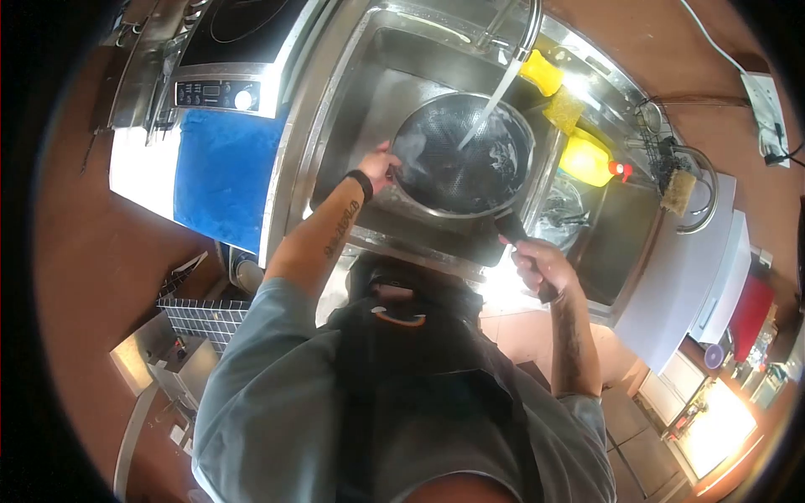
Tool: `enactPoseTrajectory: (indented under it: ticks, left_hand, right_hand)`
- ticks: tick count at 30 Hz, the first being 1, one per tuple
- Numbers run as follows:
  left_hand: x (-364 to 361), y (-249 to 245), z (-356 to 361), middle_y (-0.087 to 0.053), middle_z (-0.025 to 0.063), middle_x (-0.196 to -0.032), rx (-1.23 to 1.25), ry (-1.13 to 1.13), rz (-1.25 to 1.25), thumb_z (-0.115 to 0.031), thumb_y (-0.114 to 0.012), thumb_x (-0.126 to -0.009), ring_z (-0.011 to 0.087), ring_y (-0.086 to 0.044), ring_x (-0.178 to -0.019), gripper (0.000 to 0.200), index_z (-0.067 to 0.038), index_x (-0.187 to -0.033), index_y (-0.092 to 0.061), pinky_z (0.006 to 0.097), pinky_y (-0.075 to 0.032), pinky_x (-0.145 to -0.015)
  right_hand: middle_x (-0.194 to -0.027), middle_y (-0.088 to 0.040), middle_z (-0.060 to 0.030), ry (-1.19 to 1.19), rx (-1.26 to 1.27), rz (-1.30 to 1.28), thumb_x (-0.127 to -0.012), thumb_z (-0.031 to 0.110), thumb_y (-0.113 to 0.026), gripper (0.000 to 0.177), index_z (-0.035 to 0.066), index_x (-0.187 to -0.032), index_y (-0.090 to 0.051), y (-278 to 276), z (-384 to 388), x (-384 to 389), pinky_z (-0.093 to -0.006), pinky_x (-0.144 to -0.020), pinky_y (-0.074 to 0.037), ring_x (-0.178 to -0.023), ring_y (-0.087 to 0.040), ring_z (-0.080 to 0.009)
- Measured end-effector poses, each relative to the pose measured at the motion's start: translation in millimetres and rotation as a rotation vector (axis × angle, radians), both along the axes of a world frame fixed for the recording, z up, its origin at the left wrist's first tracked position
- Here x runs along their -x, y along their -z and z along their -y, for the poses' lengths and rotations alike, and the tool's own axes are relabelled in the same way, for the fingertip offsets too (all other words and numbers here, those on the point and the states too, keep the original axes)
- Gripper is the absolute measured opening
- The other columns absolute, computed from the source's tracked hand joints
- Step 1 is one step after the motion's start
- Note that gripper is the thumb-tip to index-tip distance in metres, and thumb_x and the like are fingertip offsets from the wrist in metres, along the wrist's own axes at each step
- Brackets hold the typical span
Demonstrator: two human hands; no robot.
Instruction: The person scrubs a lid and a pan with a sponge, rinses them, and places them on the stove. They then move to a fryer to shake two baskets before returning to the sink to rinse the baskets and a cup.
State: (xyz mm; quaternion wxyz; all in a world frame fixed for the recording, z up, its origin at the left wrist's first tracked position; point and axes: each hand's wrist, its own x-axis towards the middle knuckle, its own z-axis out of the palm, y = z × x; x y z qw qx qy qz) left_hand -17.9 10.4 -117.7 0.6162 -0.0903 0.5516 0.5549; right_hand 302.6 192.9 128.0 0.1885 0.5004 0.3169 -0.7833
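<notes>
A round dark pan [457, 168] with a textured inside lies in the left basin of the steel sink [356, 92]. Water from the tap [530, 38] runs into it, and patches of whitish suds show on its surface. My left hand [379, 167] grips the small side handle at the pan's left edge, fingers closed. My right hand [543, 267] is wrapped round the pan's long dark handle [510, 228] at the lower right.
Right of the pan are a yellow bottle [541, 74], a yellow sponge [563, 111], a yellow jug with a red cap [587, 159] and a clear plastic bag [563, 210]. A blue cloth [225, 176] and an induction cooker [226, 63] are at the left.
</notes>
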Motion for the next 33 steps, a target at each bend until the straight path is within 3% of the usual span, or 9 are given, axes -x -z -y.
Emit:
enactPoseTrajectory:
  ticks: [2, 5, 9, 12, 15, 18, 22, 27, 33]
  left_hand:
    - [11.6, -10.0, -5.2, -0.062, 0.0061, -0.111, 0.013, -0.028, -0.053, 0.001, -0.058, -0.083, 0.0207, -0.062, -0.09, 0.052, -0.016, -0.132, -0.055, 0.0445, -0.055, -0.074]
    - [10.7, -89.8, -16.6, -0.063, 0.0075, -0.098, 0.15, 0.016, -0.348, -0.003, -0.059, -0.082, 0.0184, -0.062, -0.082, 0.064, -0.007, -0.144, -0.047, 0.0366, -0.057, -0.061]
    - [9.8, -91.1, 16.8, -0.064, 0.0068, -0.097, -0.015, 0.109, -0.672, -0.001, -0.058, -0.082, 0.0136, -0.06, -0.073, 0.067, -0.003, -0.147, -0.043, 0.0277, -0.051, -0.059]
    - [6.7, -80.9, 37.3, -0.066, 0.0061, -0.113, -0.102, -0.089, -0.7, 0.008, -0.052, -0.082, 0.0131, -0.062, -0.092, 0.067, -0.004, -0.147, -0.044, 0.0261, -0.049, -0.082]
    - [7.5, -74.9, 38.1, -0.066, 0.0061, -0.121, -0.17, -0.23, -0.601, 0.014, -0.049, -0.082, 0.0146, -0.061, -0.105, 0.067, -0.006, -0.145, -0.047, 0.0277, -0.046, -0.093]
    - [13.0, -26.4, 23.2, -0.066, 0.0071, -0.121, -0.186, -0.268, -0.518, 0.016, -0.049, -0.081, 0.017, -0.062, -0.11, 0.065, -0.007, -0.142, -0.05, 0.029, -0.047, -0.095]
    - [2.1, -26.0, -2.5, -0.067, 0.0029, -0.102, 0.013, -0.115, -0.427, 0.007, -0.056, -0.082, 0.0165, -0.064, -0.088, 0.056, -0.007, -0.135, -0.055, 0.0322, -0.054, -0.071]
    - [-4.0, -97.0, -2.6, -0.066, 0.0055, -0.098, -0.006, -0.066, -0.39, 0.002, -0.061, -0.081, 0.0158, -0.063, -0.082, 0.052, 0.001, -0.133, -0.055, 0.0301, -0.051, -0.059]
    - [6.4, -70.4, 30.0, -0.069, 0.0045, -0.109, -0.064, -0.119, -0.685, 0.009, -0.059, -0.081, 0.0132, -0.064, -0.093, 0.055, 0.001, -0.135, -0.056, 0.0254, -0.051, -0.08]
  right_hand:
    - [-0.064, -0.044, 0.003, -0.071, -0.036, -0.06, -0.097, 0.023, -0.056, 0.036, -0.003, -0.122, -0.058, 18.9, -10.7, -11.0, -0.0243, -0.037, -0.035, -0.043, -0.041, -0.0066]
    - [-0.063, -0.044, 0.0037, -0.234, -0.062, -0.056, -0.095, 0.023, -0.06, 0.032, 0.002, -0.119, -0.059, 51.2, -7.5, -31.2, -0.0244, -0.037, -0.033, -0.043, -0.041, -0.0066]
    - [-0.058, -0.043, 0.0051, -0.38, -0.218, -0.066, -0.092, 0.023, -0.068, 0.021, 0.007, -0.091, -0.054, 85.7, 28.0, -38.5, -0.0253, -0.037, -0.034, -0.04, -0.041, -0.0069]
    - [-0.057, -0.046, 0.0027, -0.383, -0.329, -0.037, -0.089, 0.025, -0.07, 0.026, 0.006, -0.09, -0.053, 83.3, 47.7, -17.2, -0.0272, -0.035, -0.035, -0.038, -0.043, -0.0077]
    - [-0.07, -0.063, -0.0201, -0.612, -0.863, 0.053, -0.087, 0.033, -0.07, 0.04, -0.001, -0.102, -0.054, 85.6, 51.1, -10.1, -0.0424, -0.059, -0.052, -0.063, -0.065, -0.0339]
    - [-0.079, -0.066, -0.0279, -0.694, -0.968, 0.179, -0.087, 0.036, -0.069, 0.045, -0.002, -0.106, -0.056, 63.5, 43.4, 2.1, -0.0476, -0.075, -0.052, -0.083, -0.067, -0.0437]
    - [-0.083, -0.067, -0.0291, -0.697, -0.955, 0.264, -0.087, 0.035, -0.069, 0.042, -0.003, -0.103, -0.059, 26.1, 25.6, 8.6, -0.0493, -0.076, -0.051, -0.086, -0.067, -0.0457]
    - [-0.056, -0.051, -0.0015, -0.628, -0.633, 0.232, -0.087, 0.026, -0.069, 0.03, 0.0, -0.097, -0.058, 23.6, 1.0, -11.1, -0.0323, -0.039, -0.039, -0.043, -0.049, -0.0111]
    - [-0.062, -0.055, -0.0097, -0.58, -0.848, 0.065, -0.087, 0.028, -0.071, 0.033, 0.0, -0.099, -0.056, 84.6, 40.1, -17.3, -0.039, -0.052, -0.046, -0.054, -0.059, -0.0232]
